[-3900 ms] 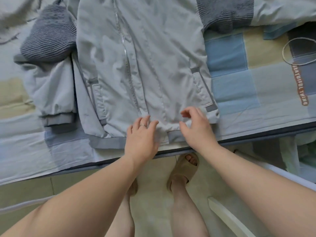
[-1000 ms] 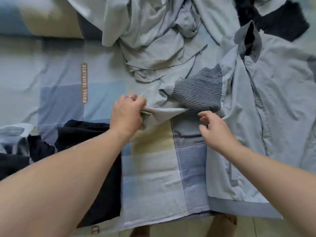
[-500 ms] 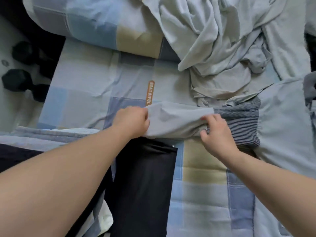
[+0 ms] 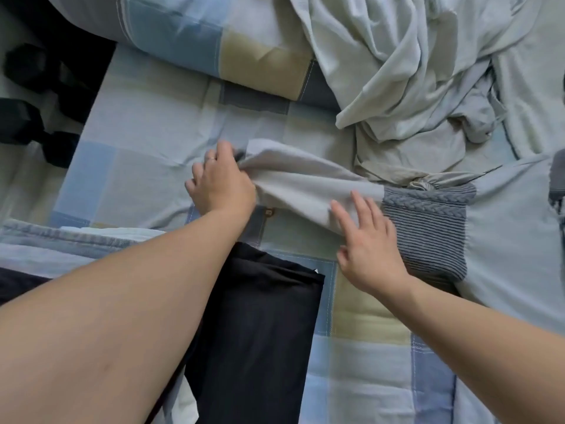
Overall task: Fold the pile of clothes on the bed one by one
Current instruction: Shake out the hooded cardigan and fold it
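Now the pale grey sleeve [image 4: 305, 179] of the jacket [image 4: 516, 240] lies stretched across the bed [image 4: 146, 117]. Its long axis runs from the jacket body at the right edge to the cuff end at centre left, slanting slightly toward the far side. The left hand [image 4: 220, 182] grips that cuff end, its fingers [image 4: 224, 148] curled into bunched cloth (a ring [image 4: 211, 159] shows on one of them). The right hand [image 4: 370, 243] rests flat on the sleeve's near edge, with straight, spread fingers holding nothing, just beside the darker knitted panel [image 4: 425, 228] at the shoulder.

The bed is covered in checked squares of blue, grey and tan, with a matching rolled quilt [image 4: 214, 35] along the far side. A rumpled pile of light clothes [image 4: 412, 71] sits beyond the sleeve, touching it. A folded black garment [image 4: 260, 325] lies near the front edge, partly under the left forearm, with denim [image 4: 61, 237] beside it. Dark weights [image 4: 21, 123] sit on the floor at the left.

The sleeve cloth is thin and smooth, with soft creases fanning from the gripped end.
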`<state>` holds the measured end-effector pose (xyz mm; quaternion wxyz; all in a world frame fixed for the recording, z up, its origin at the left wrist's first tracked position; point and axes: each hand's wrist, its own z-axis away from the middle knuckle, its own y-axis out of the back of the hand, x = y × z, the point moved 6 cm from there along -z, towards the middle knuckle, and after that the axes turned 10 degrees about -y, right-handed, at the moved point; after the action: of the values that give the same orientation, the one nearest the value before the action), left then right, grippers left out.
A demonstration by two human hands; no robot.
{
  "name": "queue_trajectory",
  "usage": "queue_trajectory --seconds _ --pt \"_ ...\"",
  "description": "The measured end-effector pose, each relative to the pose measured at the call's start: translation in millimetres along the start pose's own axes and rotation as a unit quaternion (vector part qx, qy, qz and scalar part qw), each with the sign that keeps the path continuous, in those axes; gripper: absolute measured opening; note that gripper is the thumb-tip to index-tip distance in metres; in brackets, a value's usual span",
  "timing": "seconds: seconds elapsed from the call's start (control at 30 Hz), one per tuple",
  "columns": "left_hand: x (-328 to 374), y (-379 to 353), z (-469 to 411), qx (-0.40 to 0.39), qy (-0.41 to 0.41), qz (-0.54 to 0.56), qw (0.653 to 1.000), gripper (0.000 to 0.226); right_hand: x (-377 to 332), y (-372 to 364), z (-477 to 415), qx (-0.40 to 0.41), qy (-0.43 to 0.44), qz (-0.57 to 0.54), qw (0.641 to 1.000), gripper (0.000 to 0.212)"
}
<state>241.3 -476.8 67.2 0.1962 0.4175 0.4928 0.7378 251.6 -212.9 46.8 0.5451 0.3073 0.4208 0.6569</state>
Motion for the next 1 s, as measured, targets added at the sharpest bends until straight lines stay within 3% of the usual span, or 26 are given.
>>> queue_trajectory --seconds 0.03,0.1,0.17,0.27,0.3,0.4,0.5,0.6,0.67,0.7,0.77,0.83,0.9,0.97,1.0 --pt "-7 -8 -1 -0.042 0.049 0.010 0.998 0.042 -3 -7 -3 -0.056 0.007 0.005 0.998 0.077" --pt "-19 -32 3 -0.138 0.171 0.148 0.964 0.079 -7 -21 -5 -0.164 0.007 0.001 0.986 0.066" --pt "-18 -48 5 -0.167 0.223 0.283 0.918 0.097 -7 -23 -8 -0.150 -0.018 -0.032 0.988 0.068" --pt "-21 -56 2 -0.170 0.213 0.288 0.918 0.079 -2 -9 -16 -0.016 -0.080 -0.045 0.996 0.080" --pt "-23 -59 2 -0.184 0.204 0.283 0.919 0.067 -1 -11 -20 -0.023 -0.088 -0.053 0.994 0.082" --pt "-24 -63 -1 -0.193 0.155 0.280 0.928 0.036 -5 -29 -26 -0.170 -0.045 -0.029 0.984 0.073" --pt "-22 -41 -9 -0.075 0.082 0.214 0.970 0.023 -7 -25 -27 -0.199 0.008 -0.050 0.979 0.050" --pt "-13 -34 -6 -0.067 0.044 0.085 0.993 0.037 -5 -5 -31 -0.113 0.025 -0.158 0.981 0.023" --pt "1 -37 0 -0.102 -0.028 -0.081 0.991 0.064 7 6 -38 0.029 -0.009 -0.122 0.992 0.033" --pt "13 -40 3 -0.100 -0.099 -0.138 0.980 0.073 15 5 -41 0.050 -0.062 -0.092 0.993 0.048" --pt "38 -53 17 -0.100 -0.270 -0.180 0.941 0.069 24 -12 -42 -0.059 -0.150 -0.058 0.985 0.074" --pt "41 -79 35 -0.179 -0.357 -0.198 0.895 0.054 13 -34 -37 -0.204 -0.093 -0.062 0.973 0.076" --pt "21 -96 47 -0.273 -0.288 -0.198 0.896 0.054 -3 -36 -26 -0.242 0.023 -0.157 0.957 0.066" --pt "5 -97 55 -0.284 -0.207 -0.196 0.915 0.057 -1 -20 -17 -0.126 0.045 -0.255 0.958 0.063" --pt "3 -95 59 -0.273 -0.197 -0.202 0.920 0.058 9 -12 -15 -0.037 0.014 -0.244 0.969 0.066"
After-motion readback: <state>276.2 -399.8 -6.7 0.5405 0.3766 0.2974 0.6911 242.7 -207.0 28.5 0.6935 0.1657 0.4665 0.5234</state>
